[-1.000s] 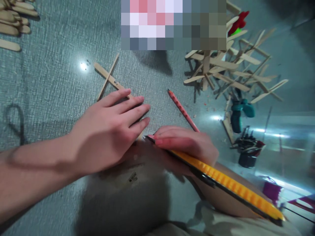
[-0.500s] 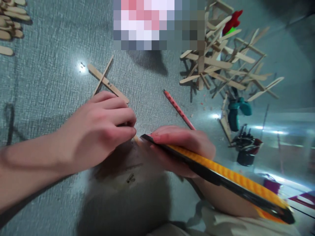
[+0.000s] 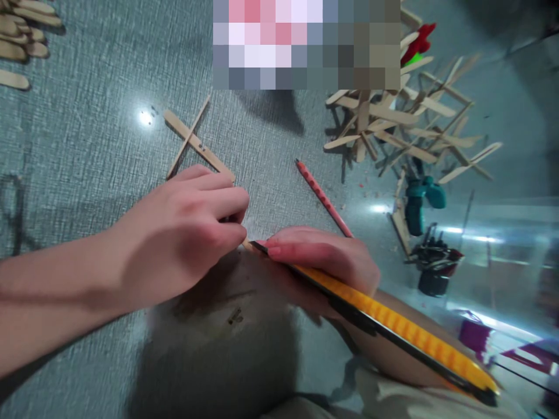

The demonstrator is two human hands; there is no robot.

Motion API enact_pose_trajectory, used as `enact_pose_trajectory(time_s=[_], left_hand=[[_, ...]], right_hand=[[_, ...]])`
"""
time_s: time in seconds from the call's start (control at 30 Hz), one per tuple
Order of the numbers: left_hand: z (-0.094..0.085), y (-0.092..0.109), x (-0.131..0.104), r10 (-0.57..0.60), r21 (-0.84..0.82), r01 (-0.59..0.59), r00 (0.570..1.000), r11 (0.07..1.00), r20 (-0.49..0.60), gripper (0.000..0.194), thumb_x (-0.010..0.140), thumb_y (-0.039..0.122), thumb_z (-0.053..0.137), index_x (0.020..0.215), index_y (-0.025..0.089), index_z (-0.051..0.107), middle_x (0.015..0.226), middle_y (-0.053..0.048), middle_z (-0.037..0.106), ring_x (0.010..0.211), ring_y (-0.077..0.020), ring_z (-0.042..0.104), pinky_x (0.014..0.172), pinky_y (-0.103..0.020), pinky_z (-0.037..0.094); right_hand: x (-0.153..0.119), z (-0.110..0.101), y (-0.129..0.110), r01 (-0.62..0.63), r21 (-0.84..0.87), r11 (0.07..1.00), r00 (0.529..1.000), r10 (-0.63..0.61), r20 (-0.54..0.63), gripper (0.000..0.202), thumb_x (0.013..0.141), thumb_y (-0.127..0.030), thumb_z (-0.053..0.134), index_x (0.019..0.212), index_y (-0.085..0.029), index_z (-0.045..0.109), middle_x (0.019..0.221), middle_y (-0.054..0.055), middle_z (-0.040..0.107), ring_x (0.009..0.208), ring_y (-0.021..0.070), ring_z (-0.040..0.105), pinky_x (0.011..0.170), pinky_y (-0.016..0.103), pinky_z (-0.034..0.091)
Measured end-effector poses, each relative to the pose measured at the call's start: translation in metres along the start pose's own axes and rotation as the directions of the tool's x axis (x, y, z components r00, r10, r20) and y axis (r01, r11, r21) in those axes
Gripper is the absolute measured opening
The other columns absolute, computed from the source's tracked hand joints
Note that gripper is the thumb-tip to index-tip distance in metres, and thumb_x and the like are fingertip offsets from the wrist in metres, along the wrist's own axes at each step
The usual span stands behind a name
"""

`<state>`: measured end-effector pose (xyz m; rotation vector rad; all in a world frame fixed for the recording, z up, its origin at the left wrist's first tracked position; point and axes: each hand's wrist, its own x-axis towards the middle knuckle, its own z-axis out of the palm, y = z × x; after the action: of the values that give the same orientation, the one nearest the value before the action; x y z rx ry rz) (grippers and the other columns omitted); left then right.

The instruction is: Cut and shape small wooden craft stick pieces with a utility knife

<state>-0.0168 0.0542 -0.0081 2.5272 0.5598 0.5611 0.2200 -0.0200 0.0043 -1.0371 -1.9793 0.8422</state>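
Observation:
My left hand is closed on a wooden craft stick, most of it hidden under the fingers; a short end sticks out at the fingertips. In my right hand is a yellow and black utility knife, gripped near its front. Its dark blade points left and meets or nearly meets the stick's end. Just beyond my left hand lie a notched craft stick and a thin wooden strip crossing over it. A red pencil rests past my right hand.
A tangle of joined craft sticks stands at the back right. Teal-handled pliers or clippers and a dark holder of small tools sit at the right. More craft sticks are piled at the far left. A blurred patch covers the top middle.
The knife blade has come closer to the stick's end, and the knife's rear has swung slightly left and down. The whole view has shifted a little; my left hand keeps its hold.

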Motion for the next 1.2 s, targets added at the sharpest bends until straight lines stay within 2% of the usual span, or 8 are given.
enact_pose_trajectory(time_s=[0.2,0.33,0.6,0.73,0.97,1.2], left_hand=[[-0.002,0.004,0.002,0.057,0.044,-0.057,0.998,0.997,0.002,0.034,0.104,0.014,0.048,0.077,0.018,0.068,0.079,-0.002,0.058,0.078,-0.0188,0.052,0.076,-0.035,0.045],[-0.003,0.009,0.002,0.069,0.067,-0.07,0.998,0.995,0.016,0.035,0.101,0.011,0.049,0.069,0.018,0.06,0.077,0.0,0.053,0.075,-0.0158,0.047,0.078,-0.036,0.047],[-0.002,0.012,-0.001,0.062,0.105,-0.069,0.996,0.992,0.064,0.028,0.1,0.014,0.048,0.077,0.019,0.063,0.08,0.001,0.055,0.076,-0.0162,0.049,0.08,-0.036,0.049],[-0.003,0.011,0.0,0.09,0.129,-0.095,0.995,0.987,0.046,0.03,0.1,0.014,0.048,0.075,0.018,0.064,0.079,0.0,0.054,0.074,-0.0167,0.049,0.076,-0.037,0.05],[-0.003,0.014,0.001,0.1,0.175,-0.106,0.994,0.979,0.042,0.027,0.096,0.014,0.055,0.072,0.018,0.066,0.077,-0.001,0.054,0.074,-0.0187,0.051,0.072,-0.039,0.051],[-0.001,0.018,0.001,0.089,0.248,-0.096,0.995,0.964,0.039,0.028,0.095,0.013,0.053,0.071,0.017,0.067,0.076,-0.001,0.055,0.076,-0.0184,0.052,0.072,-0.037,0.051]], right_hand=[[-0.001,-0.001,-0.002,-0.018,-0.026,0.999,1.0,0.019,0.024,0.039,0.086,-0.005,0.073,0.116,-0.03,0.07,0.09,0.005,0.083,0.075,0.0237,0.079,0.069,0.036,0.07],[-0.001,-0.002,-0.003,-0.012,-0.058,0.998,0.998,0.015,0.053,0.034,0.091,-0.01,0.072,0.118,-0.03,0.069,0.091,0.004,0.083,0.076,0.0235,0.08,0.07,0.036,0.07],[-0.001,-0.004,-0.004,-0.016,-0.07,0.997,0.998,0.02,0.059,0.027,0.092,-0.012,0.075,0.114,-0.027,0.068,0.095,0.005,0.083,0.081,0.02,0.081,0.074,0.032,0.07],[-0.002,-0.005,-0.004,-0.01,-0.063,0.998,0.997,0.015,0.072,0.029,0.089,-0.006,0.075,0.112,-0.024,0.068,0.095,0.007,0.083,0.082,0.0203,0.081,0.075,0.032,0.069],[-0.002,-0.003,-0.004,-0.015,-0.031,0.999,0.997,0.018,0.081,0.018,0.094,-0.012,0.071,0.108,-0.024,0.07,0.095,0.006,0.082,0.083,0.0197,0.08,0.075,0.033,0.068],[-0.005,-0.003,-0.004,0.002,-0.048,0.999,0.997,0.002,0.078,0.015,0.095,-0.012,0.07,0.106,-0.021,0.069,0.093,0.005,0.081,0.085,0.0183,0.079,0.079,0.032,0.067]])
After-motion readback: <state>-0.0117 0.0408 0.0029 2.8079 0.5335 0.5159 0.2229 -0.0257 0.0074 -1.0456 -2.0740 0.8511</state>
